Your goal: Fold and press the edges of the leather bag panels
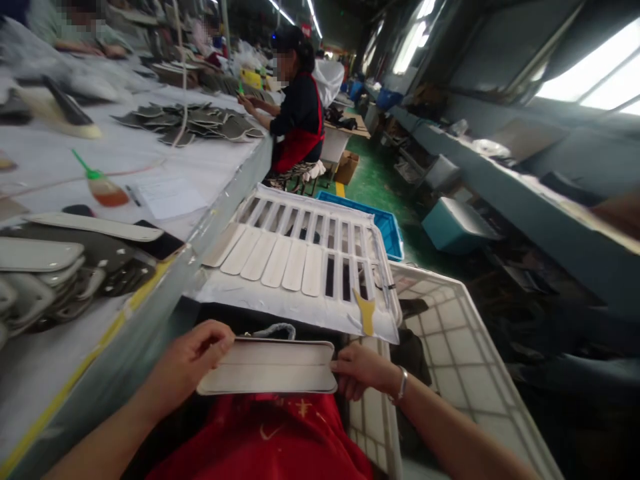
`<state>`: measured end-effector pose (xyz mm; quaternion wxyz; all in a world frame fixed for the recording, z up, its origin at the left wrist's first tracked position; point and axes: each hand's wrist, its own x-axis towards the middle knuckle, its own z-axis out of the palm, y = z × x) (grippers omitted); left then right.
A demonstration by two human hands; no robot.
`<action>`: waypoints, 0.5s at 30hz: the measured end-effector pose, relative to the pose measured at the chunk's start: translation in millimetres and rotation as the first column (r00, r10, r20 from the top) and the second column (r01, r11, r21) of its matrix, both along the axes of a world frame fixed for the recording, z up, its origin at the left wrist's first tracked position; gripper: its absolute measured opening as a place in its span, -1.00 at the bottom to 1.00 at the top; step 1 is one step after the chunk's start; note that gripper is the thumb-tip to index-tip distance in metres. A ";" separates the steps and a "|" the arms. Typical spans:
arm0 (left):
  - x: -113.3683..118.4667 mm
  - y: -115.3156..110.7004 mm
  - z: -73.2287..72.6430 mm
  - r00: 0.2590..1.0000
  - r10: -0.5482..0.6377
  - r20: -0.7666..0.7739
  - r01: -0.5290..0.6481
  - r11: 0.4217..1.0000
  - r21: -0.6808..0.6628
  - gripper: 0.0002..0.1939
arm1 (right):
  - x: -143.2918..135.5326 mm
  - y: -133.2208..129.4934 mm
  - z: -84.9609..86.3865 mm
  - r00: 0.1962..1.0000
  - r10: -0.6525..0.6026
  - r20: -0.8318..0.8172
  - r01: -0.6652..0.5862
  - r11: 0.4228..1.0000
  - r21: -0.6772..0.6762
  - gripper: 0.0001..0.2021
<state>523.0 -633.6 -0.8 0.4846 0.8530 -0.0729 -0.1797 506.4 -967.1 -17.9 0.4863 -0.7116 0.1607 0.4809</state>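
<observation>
A long cream panel with rounded corners and a crease along its middle (pixel 273 365) lies level above my red apron (pixel 280 440). Its left end is pinched by my left hand (pixel 200 353), thumb on top. At the other end, the fingers of my right hand (pixel 367 370) are closed on the edge. A clear twisted loop (pixel 275 329) shows just behind the panel. Beyond it is a white slotted rack (pixel 295 303), with several cream strips (pixel 273 261) in a row on its left part. A yellow forked piece (pixel 367 312) rests at the rack's front right.
The white table (pixel 200 223) at left bears stacked cream and grey parts (pixel 65 267), a glue bottle (pixel 106 189) and grey pieces (pixel 200 123). A white crate (pixel 465 333) stands at right, a blue crate (pixel 395 230) behind the rack. A person (pixel 300 100) sits farther back.
</observation>
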 end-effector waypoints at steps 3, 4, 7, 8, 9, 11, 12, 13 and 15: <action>-0.4 43.6 -12.9 0.993 0.108 -0.053 -0.099 0.985 0.140 -0.65 | 1.4 0.4 2.6 0.999 0.039 0.029 -0.039 0.999 -0.017 -0.73; -0.3 50.2 -18.2 0.995 0.071 -0.074 -0.059 0.985 0.162 -0.64 | 2.2 0.9 4.1 0.998 0.053 0.027 -0.053 0.998 -0.015 -0.73; 2.5 51.1 -30.1 0.989 -0.021 -0.143 0.041 0.989 0.144 -0.63 | 6.0 2.5 7.2 0.995 0.100 0.001 -0.100 0.995 -0.009 -0.75; 4.3 48.4 -32.1 0.983 -0.032 -0.179 0.054 0.991 0.120 -0.62 | 7.8 3.3 7.4 0.993 0.115 -0.010 -0.115 0.993 -0.010 -0.75; 6.5 45.5 -33.3 0.975 -0.041 -0.219 0.061 0.995 0.084 -0.62 | 10.0 4.1 7.2 0.992 0.125 -0.019 -0.125 0.992 -0.015 -0.75; 10.7 41.3 -34.2 0.952 -0.045 -0.303 0.044 0.999 -0.010 -0.60 | 14.2 6.1 6.8 0.991 0.129 -0.032 -0.130 0.991 -0.032 -0.75; 12.2 40.3 -34.5 0.940 -0.042 -0.337 0.026 0.998 -0.054 -0.59 | 15.8 7.0 6.9 0.992 0.123 -0.038 -0.124 0.992 -0.035 -0.75; 13.0 40.0 -34.8 0.931 -0.039 -0.364 0.009 0.996 -0.084 -0.58 | 16.8 7.5 7.2 0.992 0.114 -0.045 -0.116 0.993 -0.033 -0.75; 13.0 41.6 -36.8 0.911 -0.045 -0.410 0.005 0.995 -0.098 -0.57 | 16.7 5.9 8.0 0.992 0.109 -0.055 -0.110 0.994 -0.017 -0.74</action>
